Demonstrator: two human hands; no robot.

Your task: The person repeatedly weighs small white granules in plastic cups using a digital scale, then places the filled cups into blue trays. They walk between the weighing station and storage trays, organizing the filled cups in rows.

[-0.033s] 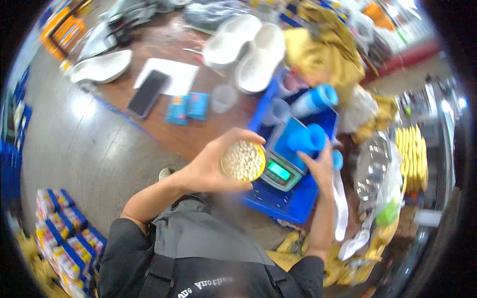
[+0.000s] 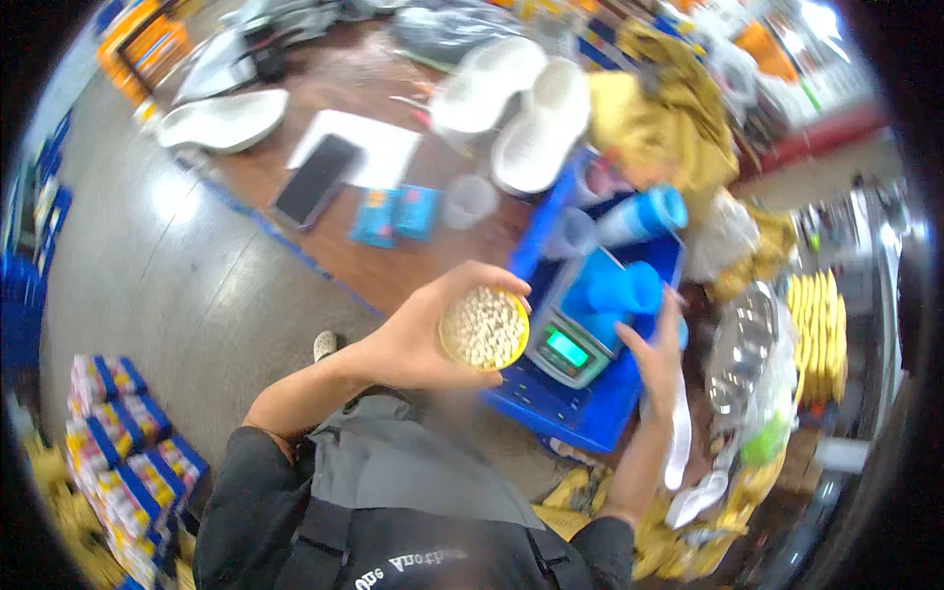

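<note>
My left hand (image 2: 423,329) is wrapped round a yellow-rimmed round container (image 2: 524,344) full of small pale grains (image 2: 484,326). It hangs in the air left of a digital scale (image 2: 595,366) with a lit green display. On the scale's platform lies a blue cup (image 2: 639,288), its mouth turned up and to the right; another blue piece (image 2: 602,329) shows beside it. My right hand (image 2: 657,349) is just to the right of these, thumb and fingers apart, with nothing visible between them. Whether a fingertip touches the cup is blurred.
The scale sits in a blue tray (image 2: 580,425) with a blue-and-white cup (image 2: 644,216) and a clear cup (image 2: 568,234). A phone (image 2: 317,182), blue packets (image 2: 395,214), a clear cup (image 2: 470,202) and white moulded trays (image 2: 541,128) lie beyond. Metal trays (image 2: 742,344) stand right.
The whole scene has shifted slightly right in view. My right hand's fingers have come away from the blue cup, and more blue shows near the thumb. The left hand still holds the container.
</note>
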